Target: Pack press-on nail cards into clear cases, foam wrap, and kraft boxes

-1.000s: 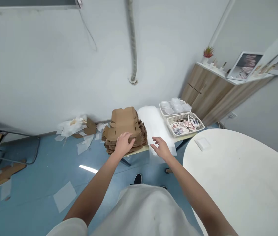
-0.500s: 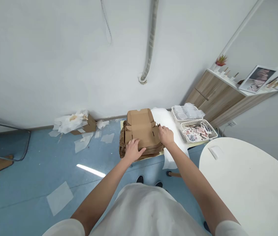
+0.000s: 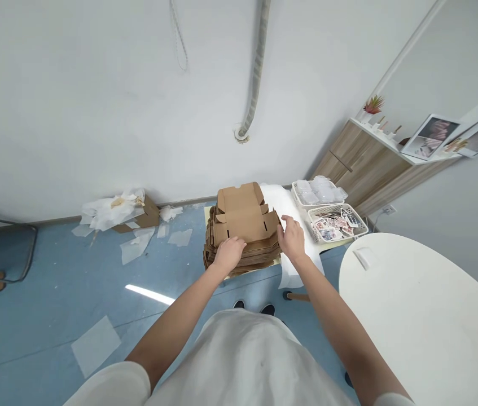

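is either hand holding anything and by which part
Left hand has fingers at the near edge of the top cardboard; a grip cannot be told. Right hand, open by its right side, holds nothing visible.

Stack of flat cardboard boxes (image 3: 245, 221): uniform kraft brown, two black slots marking the top blank. Rectangular bench (image 3: 207, 213) beneath the stack: pale yellow. Long thin sheet (image 3: 279, 204) right of the stack: plain white. Rectangular openwork plastic basket (image 3: 342, 237) farther right of the stack: white, lattice-patterned; small printed cards (image 3: 335, 223) inside it: white with red, blue and black motifs. Smooth floor (image 3: 65, 299) left of the stack: blue, thin darker lines.
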A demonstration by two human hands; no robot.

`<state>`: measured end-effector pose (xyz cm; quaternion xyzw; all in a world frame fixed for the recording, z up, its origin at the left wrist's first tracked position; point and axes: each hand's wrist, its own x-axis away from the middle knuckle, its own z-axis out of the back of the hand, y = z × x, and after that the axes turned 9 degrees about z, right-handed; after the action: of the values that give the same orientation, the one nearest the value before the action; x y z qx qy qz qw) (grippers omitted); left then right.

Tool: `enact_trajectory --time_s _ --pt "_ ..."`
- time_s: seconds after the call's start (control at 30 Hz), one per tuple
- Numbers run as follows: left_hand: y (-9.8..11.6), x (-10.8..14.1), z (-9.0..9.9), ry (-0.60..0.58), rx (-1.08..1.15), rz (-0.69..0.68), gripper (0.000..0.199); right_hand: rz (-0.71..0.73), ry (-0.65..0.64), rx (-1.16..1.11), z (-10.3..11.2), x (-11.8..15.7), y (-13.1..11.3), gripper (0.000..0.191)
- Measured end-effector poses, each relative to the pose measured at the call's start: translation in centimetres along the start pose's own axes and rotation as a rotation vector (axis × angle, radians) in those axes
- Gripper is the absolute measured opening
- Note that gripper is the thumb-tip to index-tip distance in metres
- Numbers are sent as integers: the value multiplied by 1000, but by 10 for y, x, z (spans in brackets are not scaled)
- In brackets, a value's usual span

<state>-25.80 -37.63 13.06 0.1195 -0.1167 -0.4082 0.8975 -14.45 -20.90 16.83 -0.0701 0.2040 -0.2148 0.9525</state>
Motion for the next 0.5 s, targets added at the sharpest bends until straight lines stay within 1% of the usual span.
enact_trajectory --time_s 0.03,0.07,0.1,0.13,0.17,0.2,0.27,0.3,0.37,0.4,0.43,0.47,0.5 --pt "0 -1 1 0 -19 -3 36 71 37 -16 1 6 -5 31" --pt "1 -2 2 8 -31 -2 34 158 30 -41 1 12 -10 34" --pt "1 -3 3 23 -36 2 33 269 -40 -74 0 19 -15 35" --pt "1 -3 4 45 -34 8 32 363 -142 -100 -1 25 -19 34" --pt "1 -2 6 77 -22 14 31 400 -239 -114 -4 31 -21 35" --pt "1 0 8 118 -3 21 29 396 -310 -132 -6 36 -22 37" --pt "0 4 13 214 51 22 27 315 -396 -266 -9 40 -18 46" --pt "0 7 15 257 80 12 25 242 -399 -391 -8 40 -13 52" --pt "0 13 18 309 126 -29 25 57 -323 -699 -4 36 -3 64" --pt "0 16 19 316 139 -52 25 -51 -248 -836 0 33 2 68" --pt "1 19 19 316 144 -73 26 -151 -158 -919 5 29 6 72" --pt "3 22 18 314 145 -91 27 -213 -107 -958 10 26 9 76" --pt "5 25 16 310 145 -110 27 -252 -92 -958 14 22 11 80"
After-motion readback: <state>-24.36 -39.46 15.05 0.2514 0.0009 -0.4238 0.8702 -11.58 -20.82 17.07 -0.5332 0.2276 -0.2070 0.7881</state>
